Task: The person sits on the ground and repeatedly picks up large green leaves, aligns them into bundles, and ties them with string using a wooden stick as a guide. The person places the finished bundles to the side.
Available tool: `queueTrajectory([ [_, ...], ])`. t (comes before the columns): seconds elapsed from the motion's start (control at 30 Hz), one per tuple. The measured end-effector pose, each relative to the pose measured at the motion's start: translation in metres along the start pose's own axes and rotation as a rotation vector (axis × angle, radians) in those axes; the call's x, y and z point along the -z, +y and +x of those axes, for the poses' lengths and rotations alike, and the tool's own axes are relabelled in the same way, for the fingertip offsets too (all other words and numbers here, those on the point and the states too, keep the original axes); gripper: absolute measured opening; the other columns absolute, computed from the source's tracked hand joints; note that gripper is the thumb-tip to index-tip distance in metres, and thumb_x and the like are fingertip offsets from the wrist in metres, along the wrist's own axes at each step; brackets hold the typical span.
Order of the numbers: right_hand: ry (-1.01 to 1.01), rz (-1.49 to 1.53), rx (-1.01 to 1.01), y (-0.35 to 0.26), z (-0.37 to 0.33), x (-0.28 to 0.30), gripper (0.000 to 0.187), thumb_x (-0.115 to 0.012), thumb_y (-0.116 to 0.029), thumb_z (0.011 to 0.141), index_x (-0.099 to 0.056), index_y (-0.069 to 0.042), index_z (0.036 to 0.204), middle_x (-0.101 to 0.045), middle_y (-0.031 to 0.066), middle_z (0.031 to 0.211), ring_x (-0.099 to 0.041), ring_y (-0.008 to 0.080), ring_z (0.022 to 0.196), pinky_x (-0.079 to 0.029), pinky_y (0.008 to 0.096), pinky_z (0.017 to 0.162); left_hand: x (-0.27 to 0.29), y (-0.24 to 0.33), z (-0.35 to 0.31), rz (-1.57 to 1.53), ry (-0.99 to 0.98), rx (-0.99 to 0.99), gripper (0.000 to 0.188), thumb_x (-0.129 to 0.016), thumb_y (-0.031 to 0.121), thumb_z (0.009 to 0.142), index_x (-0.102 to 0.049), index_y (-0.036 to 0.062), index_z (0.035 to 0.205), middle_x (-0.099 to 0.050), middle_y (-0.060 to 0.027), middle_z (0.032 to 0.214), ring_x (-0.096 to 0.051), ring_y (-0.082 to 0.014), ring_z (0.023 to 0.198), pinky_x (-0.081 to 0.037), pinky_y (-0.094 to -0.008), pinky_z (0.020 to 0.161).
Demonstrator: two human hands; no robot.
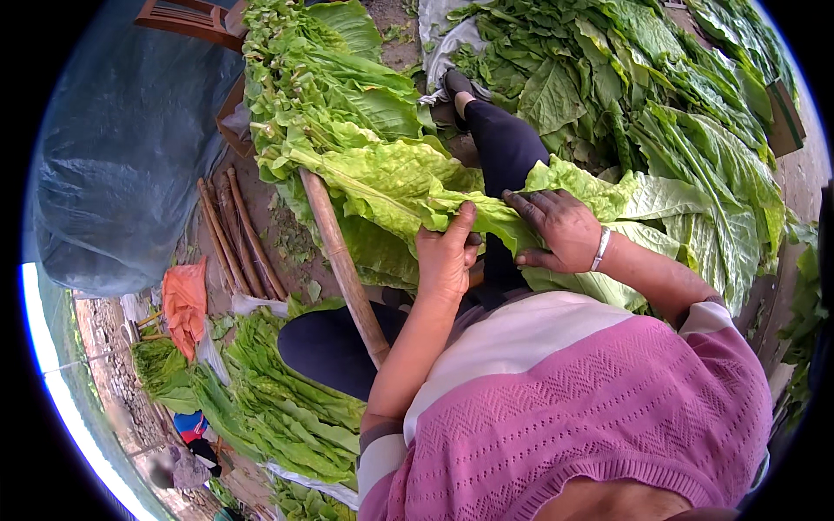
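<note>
My left hand [447,249] pinches the stalk end of a broad yellow-green tobacco leaf [491,211] between thumb and fingers. From the other side my right hand [560,230], with a silver bracelet at its wrist, grips the same leaf, fingers bent over it. The leaf's far part spreads out to the right. Just left of my hands, a wooden pole [334,243] slants from my lap up under a thick row of tobacco leaves [356,95]. Their stalk ends line the row's left edge. The leaves hide the pole's far part.
A big heap of tobacco leaves [599,87] lies at the far right. More leaves [287,382] lie at the lower left, near an orange bag [184,304]. Several bare poles [234,234] rest on the ground beside a dark plastic sheet [122,156]. A wooden chair [187,19] stands at the top left.
</note>
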State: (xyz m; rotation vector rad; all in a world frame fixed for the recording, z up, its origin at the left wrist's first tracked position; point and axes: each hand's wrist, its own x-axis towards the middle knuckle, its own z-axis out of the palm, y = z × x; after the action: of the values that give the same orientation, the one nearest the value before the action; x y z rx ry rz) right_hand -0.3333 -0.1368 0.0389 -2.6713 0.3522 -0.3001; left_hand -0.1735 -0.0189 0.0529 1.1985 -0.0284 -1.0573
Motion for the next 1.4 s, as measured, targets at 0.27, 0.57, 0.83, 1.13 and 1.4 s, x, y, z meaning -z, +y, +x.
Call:
queueTrajectory([
  [0.27, -0.039, -0.113, -0.098, -0.021, 0.008, -0.020, 0.091, -0.076, -0.043, 0.057, -0.039, -0.006, 0.132, -0.053, 0.0153, 0.106, -0.051, 0.0319, 0.098, -0.040, 0.0410, 0.085, 0.027, 0.009, 0.003, -0.217, -0.084, 0.227, 0.049, -0.054, 0.056, 0.083, -0.051, 0.0107, 0.101, -0.058, -0.0056, 0.078, -0.039, -0.0081, 0.043, -0.023, -0.0183, 0.033],
  [0.57, -0.107, -0.240, -0.128, -0.013, 0.016, -0.027, 0.065, -0.064, -0.013, 0.067, -0.043, -0.004, 0.128, -0.057, 0.0134, 0.092, -0.059, 0.0293, 0.083, -0.049, 0.0378, 0.071, 0.042, 0.022, -0.001, 0.081, -0.089, 0.185, 0.039, -0.064, 0.035, 0.083, -0.050, 0.0050, 0.103, -0.053, -0.0054, 0.065, -0.036, -0.0064, 0.041, -0.023, -0.0191, 0.035],
  [0.83, -1.026, -0.209, 0.290, -0.039, 0.195, -0.030, 0.039, -0.054, -0.016, 0.076, -0.057, -0.008, 0.113, -0.064, 0.0164, 0.088, -0.060, 0.0353, 0.081, -0.047, 0.0454, 0.071, 0.193, 0.114, -0.058, 0.498, 0.206, -0.235, 0.024, -0.051, 0.022, 0.093, -0.061, 0.0005, 0.097, -0.046, 0.0029, 0.060, -0.038, -0.0028, 0.048, -0.027, -0.0177, 0.044],
  [1.13, -0.271, 0.794, -0.040, -0.039, 0.274, -0.226, 0.040, -0.062, -0.022, 0.081, -0.056, -0.005, 0.117, -0.063, 0.0192, 0.103, -0.062, 0.0295, 0.095, -0.046, 0.0353, 0.086, 0.307, 0.105, 0.051, 1.029, 0.021, 0.759, 0.033, -0.046, 0.030, 0.090, -0.056, 0.0013, 0.077, -0.039, -0.0015, 0.048, -0.028, -0.0096, 0.036, -0.021, -0.0282, 0.035],
  [1.4, -0.224, 0.389, 0.313, -0.053, 0.286, -0.201, 0.032, -0.063, -0.022, 0.080, -0.059, -0.007, 0.108, -0.063, 0.0160, 0.094, -0.059, 0.0353, 0.087, -0.049, 0.0398, 0.077, 0.241, 0.255, 0.155, 0.875, -0.061, 0.302, 0.014, -0.055, 0.019, 0.079, -0.059, 0.0053, 0.075, -0.044, 0.0036, 0.048, -0.028, -0.0010, 0.034, -0.019, -0.0175, 0.030],
])
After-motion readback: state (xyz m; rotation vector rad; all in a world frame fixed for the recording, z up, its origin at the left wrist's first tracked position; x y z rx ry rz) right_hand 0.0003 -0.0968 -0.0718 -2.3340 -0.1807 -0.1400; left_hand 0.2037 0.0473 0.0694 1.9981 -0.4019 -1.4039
